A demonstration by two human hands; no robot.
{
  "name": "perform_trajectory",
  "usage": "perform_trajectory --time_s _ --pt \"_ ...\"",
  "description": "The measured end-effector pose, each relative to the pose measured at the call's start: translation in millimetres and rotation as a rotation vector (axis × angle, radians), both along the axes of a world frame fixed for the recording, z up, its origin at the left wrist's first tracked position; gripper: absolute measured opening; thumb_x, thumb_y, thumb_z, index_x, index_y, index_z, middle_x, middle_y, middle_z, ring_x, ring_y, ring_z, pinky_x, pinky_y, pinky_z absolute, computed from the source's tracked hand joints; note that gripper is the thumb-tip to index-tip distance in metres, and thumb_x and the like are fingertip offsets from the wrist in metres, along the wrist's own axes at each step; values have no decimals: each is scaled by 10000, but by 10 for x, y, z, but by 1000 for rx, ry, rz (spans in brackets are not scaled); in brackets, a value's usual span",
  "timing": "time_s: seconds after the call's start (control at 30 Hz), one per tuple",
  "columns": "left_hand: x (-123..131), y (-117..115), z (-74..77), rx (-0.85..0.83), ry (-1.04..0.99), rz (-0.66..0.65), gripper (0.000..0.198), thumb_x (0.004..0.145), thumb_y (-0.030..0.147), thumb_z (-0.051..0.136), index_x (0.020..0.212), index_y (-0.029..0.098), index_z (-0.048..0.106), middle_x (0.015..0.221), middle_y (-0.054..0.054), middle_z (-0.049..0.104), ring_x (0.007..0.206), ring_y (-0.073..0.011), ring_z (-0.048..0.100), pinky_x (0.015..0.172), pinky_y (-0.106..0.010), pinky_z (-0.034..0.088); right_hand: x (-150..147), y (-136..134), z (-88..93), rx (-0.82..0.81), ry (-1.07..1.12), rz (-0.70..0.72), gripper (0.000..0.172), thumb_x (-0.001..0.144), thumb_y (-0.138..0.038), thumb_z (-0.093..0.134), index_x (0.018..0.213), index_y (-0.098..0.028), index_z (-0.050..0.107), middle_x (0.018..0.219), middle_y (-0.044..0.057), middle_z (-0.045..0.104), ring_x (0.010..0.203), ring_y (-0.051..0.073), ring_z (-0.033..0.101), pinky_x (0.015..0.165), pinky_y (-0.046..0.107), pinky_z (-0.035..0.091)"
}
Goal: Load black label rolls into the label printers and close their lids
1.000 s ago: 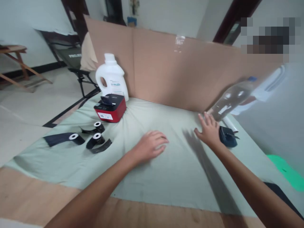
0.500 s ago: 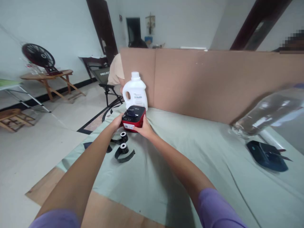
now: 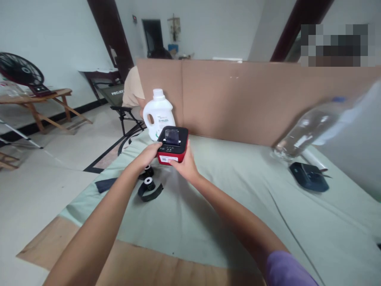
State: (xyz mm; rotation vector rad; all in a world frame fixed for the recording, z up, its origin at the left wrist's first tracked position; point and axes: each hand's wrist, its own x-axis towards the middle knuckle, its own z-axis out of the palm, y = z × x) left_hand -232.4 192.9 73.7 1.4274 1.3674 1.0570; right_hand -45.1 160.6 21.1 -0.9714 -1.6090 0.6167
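Note:
Both hands hold a small red and black label printer [image 3: 173,146], with a dark piece of film or label on its top and a white sticker on its front. My left hand [image 3: 150,154] grips its left side, thumb on the top edge. My right hand [image 3: 188,165] is wrapped round its right side and lower front. Just below my left hand, a black roll [image 3: 149,182] with a white core stands on the green cloth [image 3: 190,222], its strip curling out. A second black roll [image 3: 148,171] is partly hidden behind my left hand and forearm.
A white jug [image 3: 159,115] stands behind the printer, before an upright cardboard panel [image 3: 226,103]. At right are a clear plastic bottle [image 3: 309,127] and a dark blue device [image 3: 308,176]. Beyond the panel, a person [image 3: 133,89] sits in a folding chair. A fan [image 3: 22,69] stands at left.
My hands have lifted the printer and moved it right, away from the jug, tilting its top more toward me. The camera view has turned right, so the background sits further left.

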Motion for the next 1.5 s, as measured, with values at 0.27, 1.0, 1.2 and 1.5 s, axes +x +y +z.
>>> perform_trajectory --time_s 0.27,1.0,1.2,1.5 --pt "1670 -998 -199 266 -232 -159 598 995 443 437 1548 213 434 1619 -70 449 1519 -249 381 1276 -418 259 1506 -1076 197 32 -7 -221 1279 626 -545 904 1632 -197 195 1533 185 522 1368 361 556 1139 537 452" --pt "2228 -1414 -853 273 -354 -431 737 1030 465 491 1661 273 163 1743 -47 136 1609 -281 112 1325 -433 116 2037 -1726 -382 -218 -87 -429 1271 664 -551 883 1649 -224 148 1560 193 482 1396 382 529 1113 585 482" --pt "2219 -1394 -863 254 -345 -446 740 1031 471 484 1662 261 160 1744 -48 127 1613 -266 87 1327 -421 88 2035 -1719 -382 -250 -67 -414 1279 655 -539 892 1651 -238 148 1571 189 470 1401 384 525 1122 613 463" --pt "2221 -1422 -827 226 -343 -437 747 1020 497 494 1657 259 186 1740 -46 149 1610 -262 105 1326 -419 112 2027 -1780 -334 -277 -136 -473 1287 640 -582 875 1651 -246 152 1509 183 542 1332 403 582 1075 640 489"
